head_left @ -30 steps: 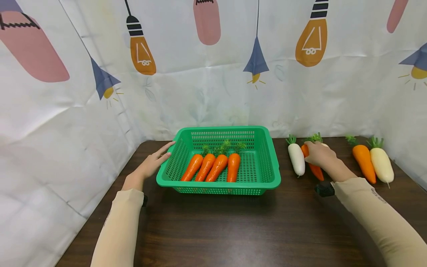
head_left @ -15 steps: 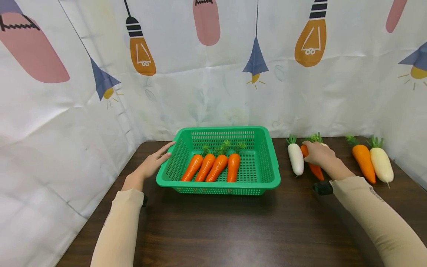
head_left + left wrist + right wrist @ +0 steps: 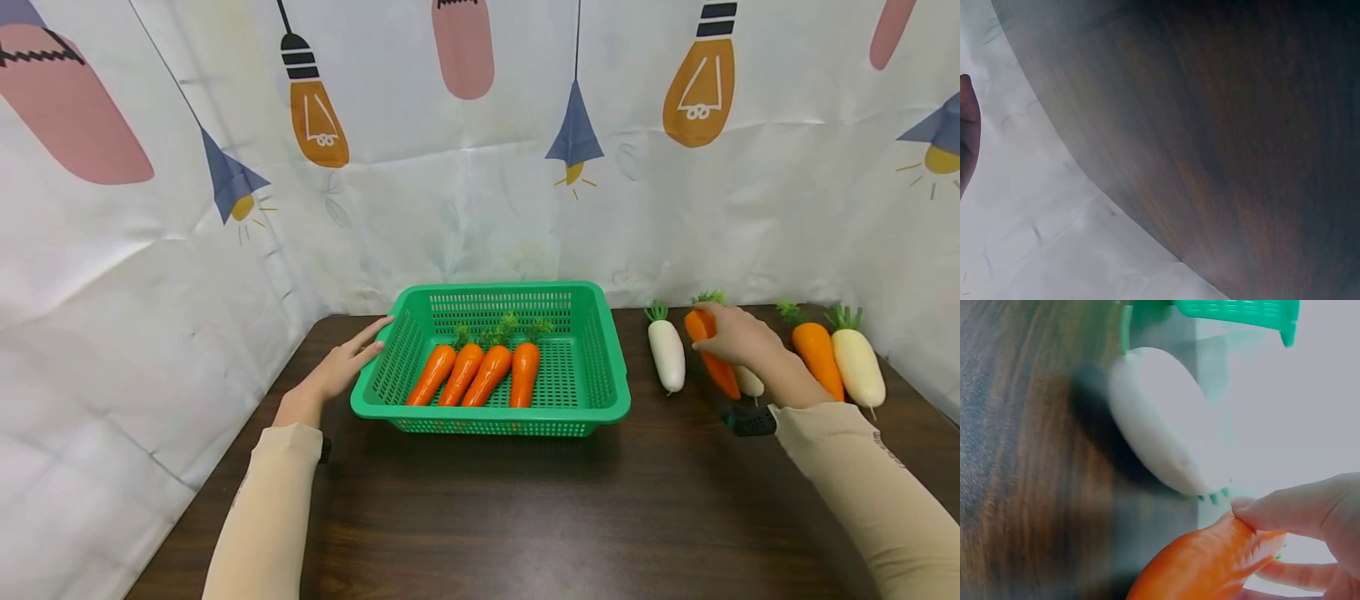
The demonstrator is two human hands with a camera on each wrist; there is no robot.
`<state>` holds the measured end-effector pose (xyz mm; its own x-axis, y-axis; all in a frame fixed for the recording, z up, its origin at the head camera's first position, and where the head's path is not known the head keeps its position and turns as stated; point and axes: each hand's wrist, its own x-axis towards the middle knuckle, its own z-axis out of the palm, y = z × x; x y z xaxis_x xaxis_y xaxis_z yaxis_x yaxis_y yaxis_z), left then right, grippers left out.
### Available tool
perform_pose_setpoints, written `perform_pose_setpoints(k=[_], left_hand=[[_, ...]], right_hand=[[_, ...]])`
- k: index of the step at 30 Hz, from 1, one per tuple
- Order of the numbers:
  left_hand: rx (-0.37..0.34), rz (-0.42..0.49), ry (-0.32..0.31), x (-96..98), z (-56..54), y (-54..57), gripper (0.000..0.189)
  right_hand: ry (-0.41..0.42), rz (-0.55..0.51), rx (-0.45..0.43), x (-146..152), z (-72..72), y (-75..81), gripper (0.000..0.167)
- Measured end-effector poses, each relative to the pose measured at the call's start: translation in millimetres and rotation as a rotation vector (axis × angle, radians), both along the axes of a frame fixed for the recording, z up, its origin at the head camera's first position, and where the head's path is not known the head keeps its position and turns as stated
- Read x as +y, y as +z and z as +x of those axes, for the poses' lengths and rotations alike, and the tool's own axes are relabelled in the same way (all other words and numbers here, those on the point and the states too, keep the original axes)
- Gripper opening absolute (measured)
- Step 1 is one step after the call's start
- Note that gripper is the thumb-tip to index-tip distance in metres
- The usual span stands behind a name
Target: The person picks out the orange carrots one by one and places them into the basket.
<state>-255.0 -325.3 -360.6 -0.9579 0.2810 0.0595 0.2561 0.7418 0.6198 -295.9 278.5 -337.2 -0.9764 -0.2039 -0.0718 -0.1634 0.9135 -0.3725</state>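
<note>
In the head view my right hand [image 3: 738,337] pinches an orange carrot [image 3: 718,367] near its leafy top, at the right of the table. The right wrist view shows thumb and fingers on the upper part of this carrot [image 3: 1191,569]. Just left of it lies a white radish [image 3: 666,354]. Another white radish [image 3: 748,383] is mostly hidden behind the carrot and hand. My left hand [image 3: 337,372] rests with extended fingers at the left rim of a green slotted basket [image 3: 491,414]. Several carrots [image 3: 487,377] lie side by side inside, leafy ends toward the back.
At the far right another carrot [image 3: 813,354] and a thick white radish [image 3: 857,367] lie together. A patterned white cloth [image 3: 480,217] hangs behind and left of the dark wooden table [image 3: 510,508].
The right hand has risen slightly and shifted right, bringing the gripped carrot along and uncovering part of the radish behind it. The left hand and basket stay in place.
</note>
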Motion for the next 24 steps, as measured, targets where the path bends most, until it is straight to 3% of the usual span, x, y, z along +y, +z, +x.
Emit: perform_pose_setpoints(k=[14,24], left_hand=[[-0.001,0.002,-0.006,0.2,0.0,1.1,0.06],[-0.005,-0.005,-0.008,-0.5,-0.6,1.0,0.06]], right_hand=[[0.033,-0.269,-0.013,10,6.0,24.6,0.081],[0.063,-0.31,0.037,-5,13.9,40.8,0.082]])
